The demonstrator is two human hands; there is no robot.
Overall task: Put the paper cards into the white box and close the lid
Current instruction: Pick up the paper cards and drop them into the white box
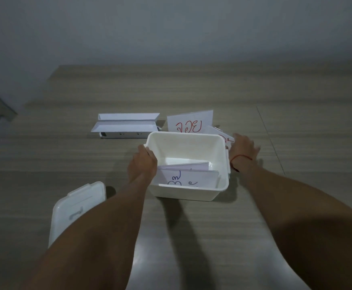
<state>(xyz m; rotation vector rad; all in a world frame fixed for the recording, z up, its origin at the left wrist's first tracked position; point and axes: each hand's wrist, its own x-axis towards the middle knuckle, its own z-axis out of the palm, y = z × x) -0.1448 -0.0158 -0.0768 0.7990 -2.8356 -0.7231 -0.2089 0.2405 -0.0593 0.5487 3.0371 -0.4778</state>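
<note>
The open white box (192,193) stands in the middle of the wooden table. Inside it lie folded paper cards (188,174), one with blue writing. My left hand (142,164) grips the box's left rim. My right hand (244,149) is just past the box's right side, its fingers on a paper card with red marks (225,138); the grip itself is hidden behind the hand. Another card with red writing (189,122) stands upright behind the box. The white lid (76,208) lies flat at the near left, partly under my left forearm.
A white power strip with white folded paper on top (126,125) lies at the back left of the wooden table (296,126). A grey wall rises behind the table's far edge.
</note>
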